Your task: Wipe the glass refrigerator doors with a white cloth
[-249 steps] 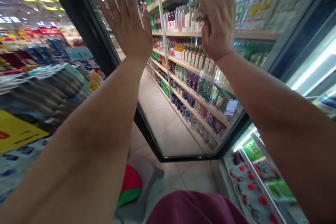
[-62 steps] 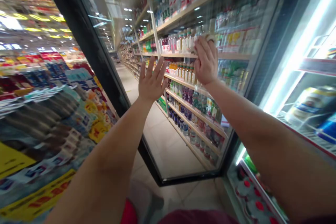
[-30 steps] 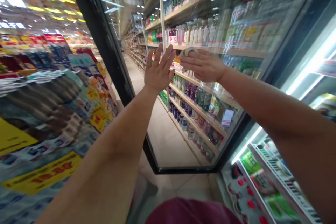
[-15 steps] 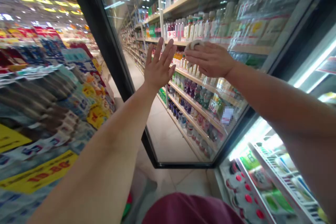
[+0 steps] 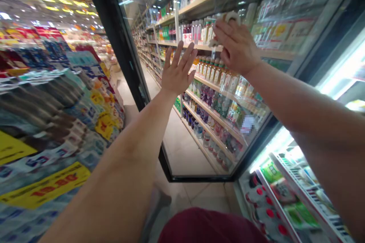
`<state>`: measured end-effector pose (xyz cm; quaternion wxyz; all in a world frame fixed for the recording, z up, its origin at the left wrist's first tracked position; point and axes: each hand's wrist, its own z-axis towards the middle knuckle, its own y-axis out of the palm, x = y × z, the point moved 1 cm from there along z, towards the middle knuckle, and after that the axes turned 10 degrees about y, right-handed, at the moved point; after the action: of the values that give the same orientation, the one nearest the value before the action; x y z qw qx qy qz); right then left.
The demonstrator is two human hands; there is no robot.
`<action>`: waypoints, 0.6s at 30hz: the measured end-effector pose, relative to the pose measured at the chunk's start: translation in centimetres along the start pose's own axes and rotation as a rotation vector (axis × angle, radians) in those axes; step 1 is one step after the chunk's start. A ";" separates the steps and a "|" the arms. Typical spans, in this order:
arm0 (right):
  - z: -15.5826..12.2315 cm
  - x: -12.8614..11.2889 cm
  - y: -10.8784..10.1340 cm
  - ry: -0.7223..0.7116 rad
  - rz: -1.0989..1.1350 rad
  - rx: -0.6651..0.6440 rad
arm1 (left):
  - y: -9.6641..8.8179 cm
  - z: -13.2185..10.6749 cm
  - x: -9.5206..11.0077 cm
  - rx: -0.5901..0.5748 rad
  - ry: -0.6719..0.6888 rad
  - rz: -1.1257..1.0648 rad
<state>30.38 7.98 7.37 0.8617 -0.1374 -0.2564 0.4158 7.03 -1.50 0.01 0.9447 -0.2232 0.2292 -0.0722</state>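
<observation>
A black-framed glass door [image 5: 194, 159] stands swung out in front of me, and shelves of bottles show through or in its pane. My left hand [image 5: 177, 70] lies with fingers spread against the glass, holding nothing. To its right, my right hand [image 5: 239, 45] presses a whitish cloth [image 5: 234, 17] to the pane. The cloth is bunched, and part of it pokes out above and to the left of the fingers. My palm hides the rest.
On the right is a lit fridge [image 5: 302, 197] with packs and red-capped bottles [image 5: 269, 212]. Stacked packaged goods [image 5: 57, 110] with a yellow price sign [image 5: 45, 186] line the left side. A small label [image 5: 247, 124] is on the lower part of the door. Tiled floor [image 5: 196, 193] shows below.
My right hand has moved up and slightly right over the glass with the cloth, its fingers now angled upward. My left hand has shifted slightly right, still spread.
</observation>
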 end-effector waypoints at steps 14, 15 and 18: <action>-2.4 -2.3 2.4 0.187 0.026 0.100 | -0.6 -0.1 0.6 0.064 0.030 0.036; -2.5 -2.4 2.5 0.208 0.018 0.120 | -0.6 -0.2 0.6 0.064 0.034 0.045; -2.8 -2.6 3.0 0.101 -0.007 0.060 | -0.5 -0.2 0.6 0.056 0.034 0.063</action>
<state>28.62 7.74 2.84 0.8788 -0.1316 -0.2006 0.4126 7.42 -2.13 -0.12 0.9483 -0.1881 0.2500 -0.0526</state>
